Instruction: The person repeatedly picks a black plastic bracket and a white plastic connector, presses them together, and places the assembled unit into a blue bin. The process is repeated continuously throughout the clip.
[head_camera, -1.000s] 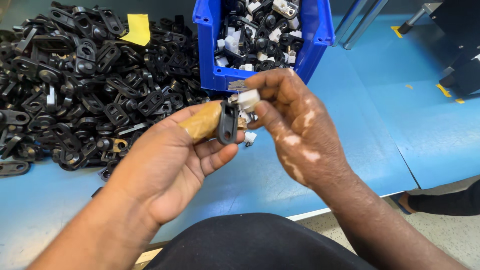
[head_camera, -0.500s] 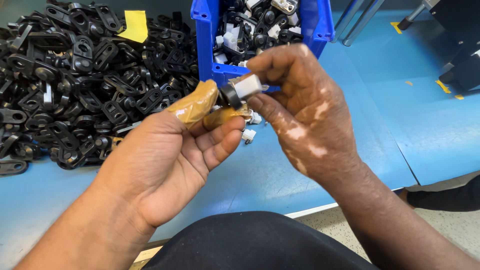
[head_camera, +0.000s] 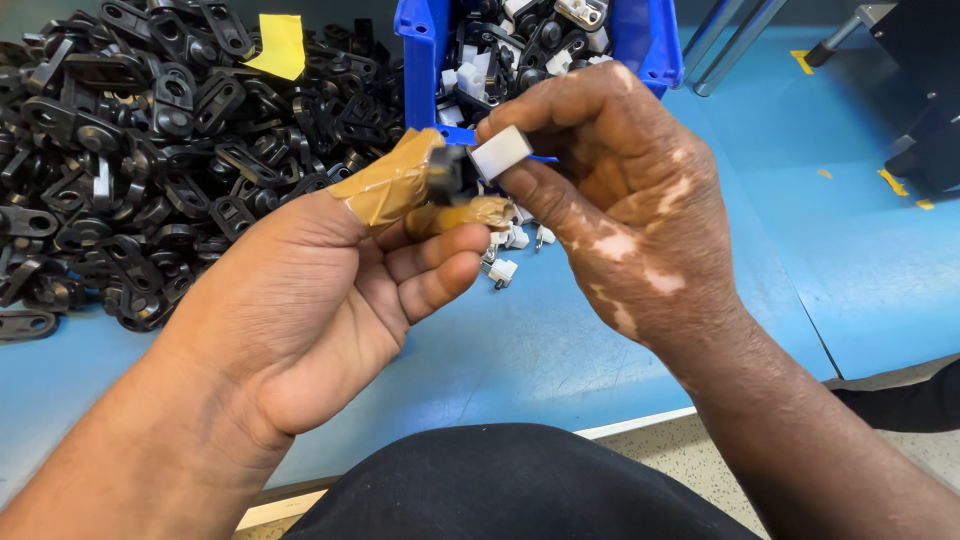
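Note:
My left hand (head_camera: 330, 290) is palm up over the blue table, its thumb and forefinger wrapped in tan tape, and it pinches a small black plastic part (head_camera: 447, 172). My right hand (head_camera: 620, 200) comes in from the right and grips a small white plastic piece (head_camera: 500, 152) pressed against that black part. Both hands meet just in front of the blue bin (head_camera: 425, 60). A few loose white pieces (head_camera: 502, 270) lie on the table under the fingers.
A big heap of black plastic link parts (head_camera: 150, 170) covers the table's left side, with a yellow note (head_camera: 278, 45) on it. The blue bin holds mixed black and white parts. Dark equipment (head_camera: 925, 110) stands at the far right. The table edge (head_camera: 640, 420) runs near my lap.
Both hands have risen slightly toward the bin while staying joined. The white piece now sits against the black part's upper right, and the black part looks turned more edge-on.

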